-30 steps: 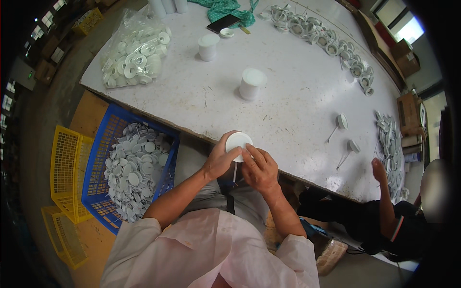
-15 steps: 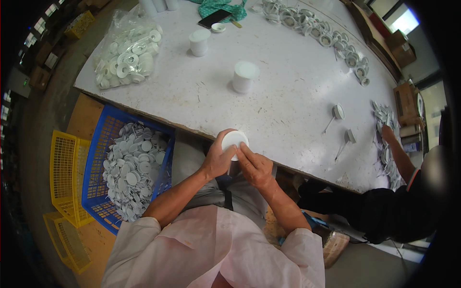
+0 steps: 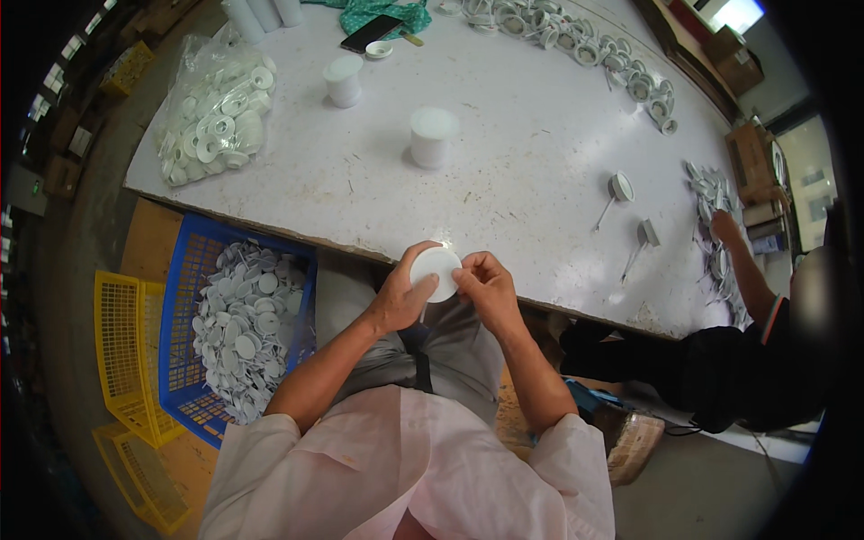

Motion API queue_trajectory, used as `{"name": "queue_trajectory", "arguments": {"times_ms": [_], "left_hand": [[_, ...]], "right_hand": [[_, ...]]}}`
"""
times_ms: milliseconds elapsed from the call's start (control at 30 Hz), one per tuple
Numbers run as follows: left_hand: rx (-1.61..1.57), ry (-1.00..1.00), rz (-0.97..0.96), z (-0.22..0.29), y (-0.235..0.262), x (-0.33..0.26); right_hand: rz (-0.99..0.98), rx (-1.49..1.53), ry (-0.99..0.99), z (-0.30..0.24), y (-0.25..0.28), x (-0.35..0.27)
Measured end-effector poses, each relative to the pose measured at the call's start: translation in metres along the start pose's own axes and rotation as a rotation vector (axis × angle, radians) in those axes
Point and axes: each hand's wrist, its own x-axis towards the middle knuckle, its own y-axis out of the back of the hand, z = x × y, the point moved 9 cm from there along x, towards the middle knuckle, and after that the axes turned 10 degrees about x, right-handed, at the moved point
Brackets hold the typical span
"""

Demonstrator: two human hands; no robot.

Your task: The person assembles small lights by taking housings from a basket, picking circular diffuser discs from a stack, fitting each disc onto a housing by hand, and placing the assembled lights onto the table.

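Observation:
My left hand (image 3: 396,292) is closed around a round white disc (image 3: 436,273) at the table's near edge, its thumb lying across the flat face. A short pale cord seems to hang below it. Pinched together, the fingertips of my right hand (image 3: 488,286) touch the disc's right rim; anything thin between them is too small to make out. Farther up the table stand two white stacks of round pieces, one nearer (image 3: 433,139) and one beyond it (image 3: 343,83). Two round white pieces with cords, one upright (image 3: 621,186) and one tilted (image 3: 648,233), lie to the right.
A blue basket (image 3: 175,315) full of white corded discs stands left below the table, beside yellow baskets (image 3: 121,351). A clear bag of white rings (image 3: 216,126), a phone (image 3: 371,34) and rows of round fittings (image 3: 585,52) lie on the table. A co-worker's hand (image 3: 723,225) reaches a pile at right.
My right hand has drawn its fingers off the disc's face to its right rim and now pinches there. My left hand keeps its hold. The whole view has shifted slightly.

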Motion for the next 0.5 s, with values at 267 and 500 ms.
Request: {"name": "queue_trajectory", "arguments": {"times_ms": [267, 500], "left_hand": [[-0.012, 0.053, -0.011, -0.003, -0.006, -0.004], [0.020, 0.096, 0.019, -0.004, -0.009, -0.002]], "right_hand": [[-0.098, -0.050, -0.216, 0.023, -0.005, -0.003], [-0.115, -0.065, -0.270, 0.027, -0.005, -0.007]]}}
